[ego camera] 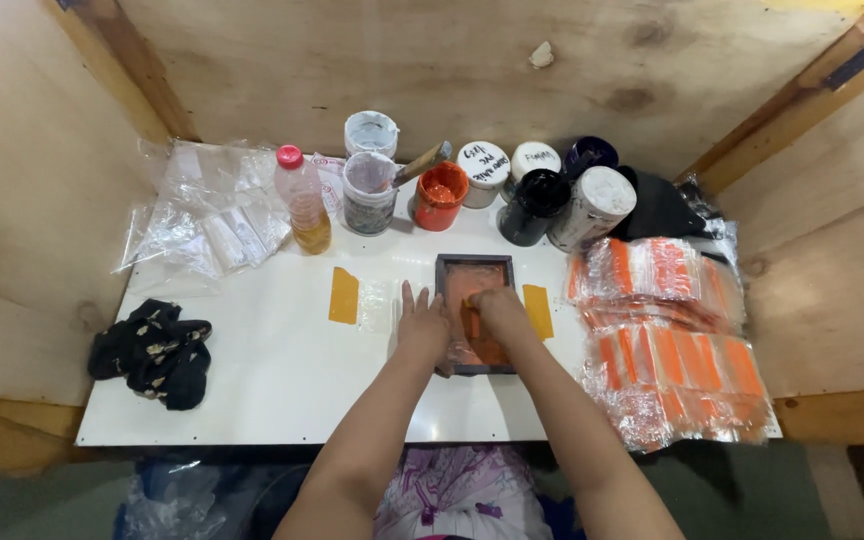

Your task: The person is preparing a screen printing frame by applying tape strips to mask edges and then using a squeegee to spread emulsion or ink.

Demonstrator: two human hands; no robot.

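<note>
Orange-inked screen frame [476, 312] under both hands | left hand [422, 325] flat on edge | right hand [500, 310] gripping squeegee [473, 322]

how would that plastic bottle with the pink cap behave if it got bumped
The bottle stands upright, tall and narrow, so it would probably tip easily. Only its bottom part holds amber liquid, so it is likely light and would slide on the smooth white table. Once down, its round body would probably roll.

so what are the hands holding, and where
The right hand grips a small orange tool, apparently a squeegee, from above inside the dark screen frame. The left hand lies flat on the frame's left edge.
</note>
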